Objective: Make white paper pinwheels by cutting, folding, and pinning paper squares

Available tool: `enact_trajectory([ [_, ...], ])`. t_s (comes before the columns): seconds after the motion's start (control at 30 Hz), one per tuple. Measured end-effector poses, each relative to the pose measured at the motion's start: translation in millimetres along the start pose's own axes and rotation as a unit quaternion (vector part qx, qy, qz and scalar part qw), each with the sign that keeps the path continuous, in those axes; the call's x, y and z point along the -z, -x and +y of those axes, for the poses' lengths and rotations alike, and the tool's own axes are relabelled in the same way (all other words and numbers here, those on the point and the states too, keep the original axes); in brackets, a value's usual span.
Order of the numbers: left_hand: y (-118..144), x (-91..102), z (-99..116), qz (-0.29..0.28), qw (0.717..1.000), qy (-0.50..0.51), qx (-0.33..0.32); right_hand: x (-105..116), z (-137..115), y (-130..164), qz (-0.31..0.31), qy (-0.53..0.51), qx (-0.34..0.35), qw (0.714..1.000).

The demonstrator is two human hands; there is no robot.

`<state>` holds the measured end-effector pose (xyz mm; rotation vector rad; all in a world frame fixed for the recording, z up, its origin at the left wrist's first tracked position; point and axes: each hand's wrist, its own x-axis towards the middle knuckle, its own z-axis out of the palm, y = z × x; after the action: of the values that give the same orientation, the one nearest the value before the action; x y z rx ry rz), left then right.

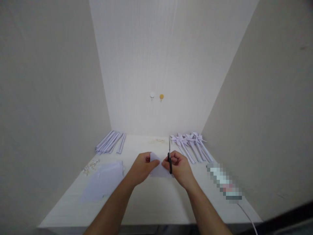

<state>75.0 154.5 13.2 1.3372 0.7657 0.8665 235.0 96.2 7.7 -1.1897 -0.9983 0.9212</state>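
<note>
My left hand [143,168] pinches a small piece of pale lavender paper [157,166] above the middle of the white table [151,205]. My right hand [179,166] grips black-handled scissors [169,158], blades pointing up and away, right beside the paper's right edge. Whether the blades touch the paper cannot be told.
A stack of lavender paper sheets [104,181] lies front left, with small pins [91,165] behind it. Rolled paper sticks [110,142] rest at the back left, finished paper pinwheels [192,145] at the back right. A blurred device with a cable [225,182] lies right. Walls close in on three sides.
</note>
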Motion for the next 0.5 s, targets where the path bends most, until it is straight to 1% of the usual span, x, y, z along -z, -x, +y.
enact_trajectory([
  [0.07,30,-4.7,-16,-0.003,1.0,0.002,0.014,-2,10,34,0.02,0.001,-0.011,1.0],
  [0.13,59,-9.3,-30,0.011,1.0,0.008,0.025,-5,17,65,0.045,-0.002,-0.014,0.999],
  [0.23,101,-16.4,-49,0.035,0.998,0.016,0.042,-8,27,104,0.089,-0.016,-0.008,0.996],
  [0.37,153,-26.7,-68,0.085,0.995,0.041,0.04,-15,41,150,0.136,-0.043,-0.003,0.99],
  [0.5,196,-36.7,-80,0.145,0.987,0.071,0.017,-27,51,188,0.161,-0.069,-0.006,0.985],
])
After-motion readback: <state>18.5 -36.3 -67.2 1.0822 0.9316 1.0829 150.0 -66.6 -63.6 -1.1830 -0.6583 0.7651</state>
